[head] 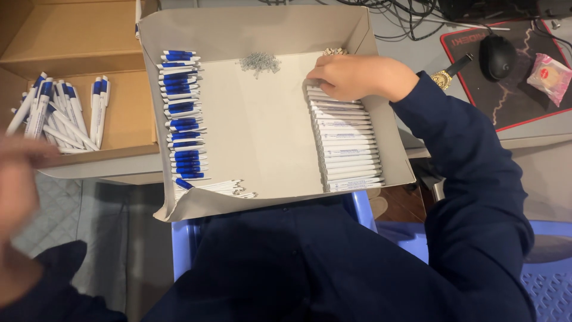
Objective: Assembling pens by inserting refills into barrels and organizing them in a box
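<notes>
Right hand (351, 76) rests at the far end of the row of white pen barrels (348, 143), fingers curled and pinching the top barrel; long axes run crosswise beneath the fingertips. Left hand (18, 179) is blurred, grip indeterminable, well apart

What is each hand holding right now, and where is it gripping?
Right hand rests at the top of the white pen barrels; any grip is hidden. Left hand is blurred; cannot tell.
</notes>
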